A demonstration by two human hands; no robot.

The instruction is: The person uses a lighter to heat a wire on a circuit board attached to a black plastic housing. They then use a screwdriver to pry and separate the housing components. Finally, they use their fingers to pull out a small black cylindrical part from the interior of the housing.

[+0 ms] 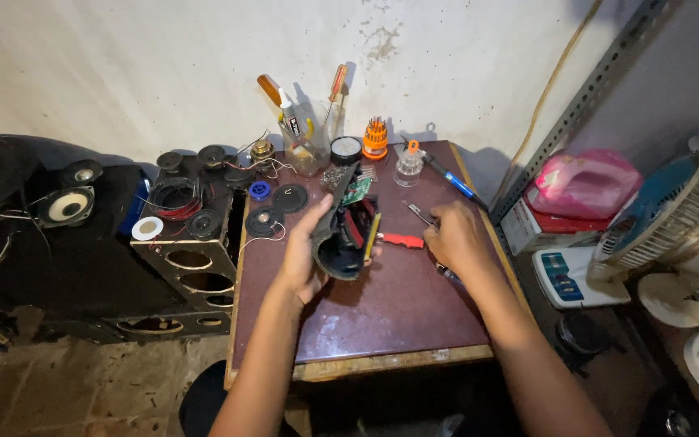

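Head view. The left hand (305, 255) is closed around a dark, opened device housing (348, 235), thumb on the near edge, holding it tilted above the middle of the table (382, 316). A green circuit board (357, 189) stands out of the upper end of the housing, and red parts show inside it. The right hand (456, 236) lies knuckles-up on the table just right of the housing, fingers curled over a red-handled tool (402, 240); whether it grips the tool or only rests on it cannot be told. Metal tweezers (419, 213) lie just beyond this hand, and a blue-handled tool (455, 181) lies farther back toward the wall.

Risks, as judged from this arrangement:
- The housing is carried by one hand only and is tilted; a slackened grip would likely drop it onto the table and could strain the board or its wires.
- The board projects unprotected; a tool tip brought in carelessly could scrape it.
- The back of the table is crowded: a glass jar of tools (305, 150), an orange screwdriver-bit stand (374, 139) and a small clear bottle (408, 168) stand near one another, so a reaching forearm could topple them.
- Loose small speakers (264, 220) with thin wires lie at the left edge, beside the speaker cabinet (192, 259); a snagged wire could drag one off.
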